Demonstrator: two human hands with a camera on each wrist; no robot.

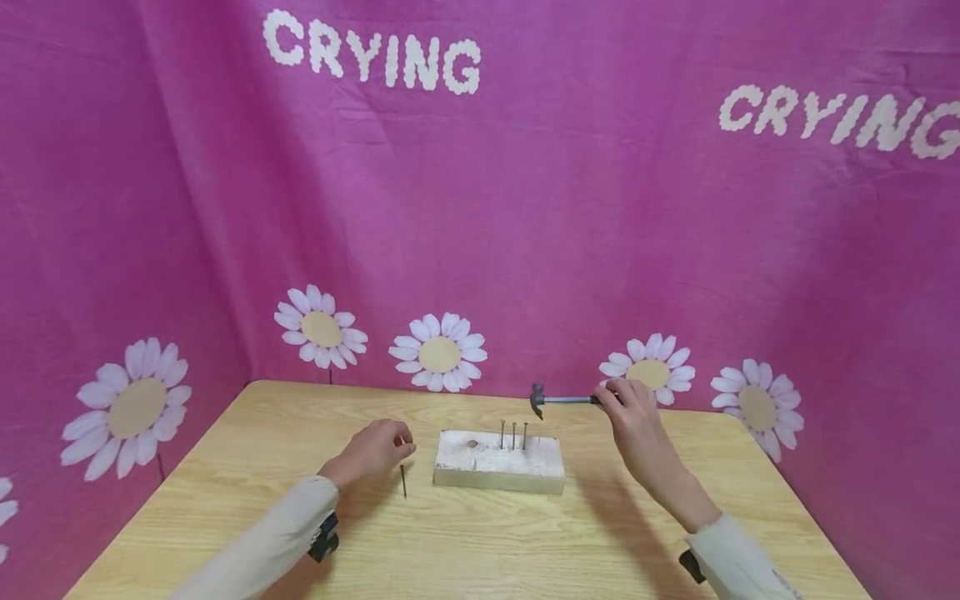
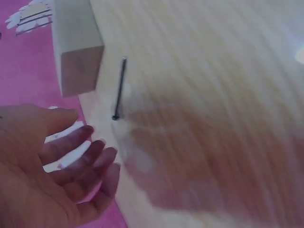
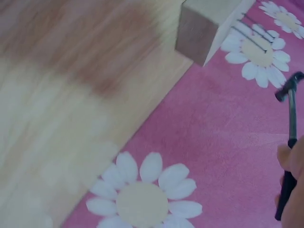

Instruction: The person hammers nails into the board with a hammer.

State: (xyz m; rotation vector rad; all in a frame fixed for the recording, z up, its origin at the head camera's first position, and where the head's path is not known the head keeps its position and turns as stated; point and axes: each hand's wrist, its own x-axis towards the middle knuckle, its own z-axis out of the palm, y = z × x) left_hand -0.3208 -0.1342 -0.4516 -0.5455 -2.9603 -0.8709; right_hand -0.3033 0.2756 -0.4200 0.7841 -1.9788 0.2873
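Observation:
A claw hammer (image 1: 564,400) (image 3: 292,116) is held above the table by my right hand (image 1: 636,437) (image 3: 298,159), which grips its dark handle. Its head points left, above and apart from three nails (image 1: 513,437) (image 3: 250,38) that stand upright in a pale wooden block (image 1: 495,481) (image 2: 80,66) (image 3: 197,35). To the left of the block, a loose nail (image 1: 403,483) (image 2: 119,88) lies on the table. Over it hovers my left hand (image 1: 373,450) (image 2: 61,171), its fingers loosely bent and apart from the nail, with nothing between them in the left wrist view.
The wood-grain table (image 1: 480,550) ends at the back against a pink cloth (image 1: 525,208) printed with daisies and white lettering. More of this cloth hangs along both sides. Shadows of the arms fall on the tabletop.

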